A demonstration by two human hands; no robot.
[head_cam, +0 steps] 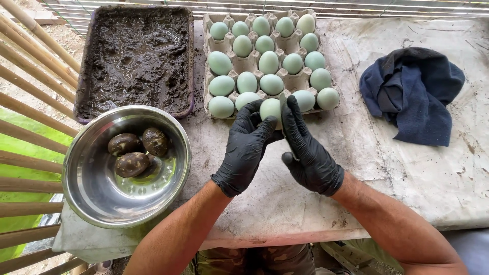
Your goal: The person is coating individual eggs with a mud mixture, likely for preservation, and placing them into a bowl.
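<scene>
Both my hands wear black gloves and meet over the table's middle. My left hand (245, 147) and my right hand (309, 153) together hold one pale green egg (270, 108) between their fingertips, just in front of the egg tray. The grey cardboard egg tray (206, 71) behind carries several more pale green eggs (269, 62). To the left, a steel bowl (86, 193) holds three eggs coated in dark mud (133, 164). Behind the bowl stands a rectangular tray of wet dark mud (137, 56).
A crumpled dark blue cloth (412, 91) lies at the right on the stained pale table (407, 168). Bamboo slats (30, 102) run along the left side. A slatted rail crosses the far edge. The table's front edge is near my arms.
</scene>
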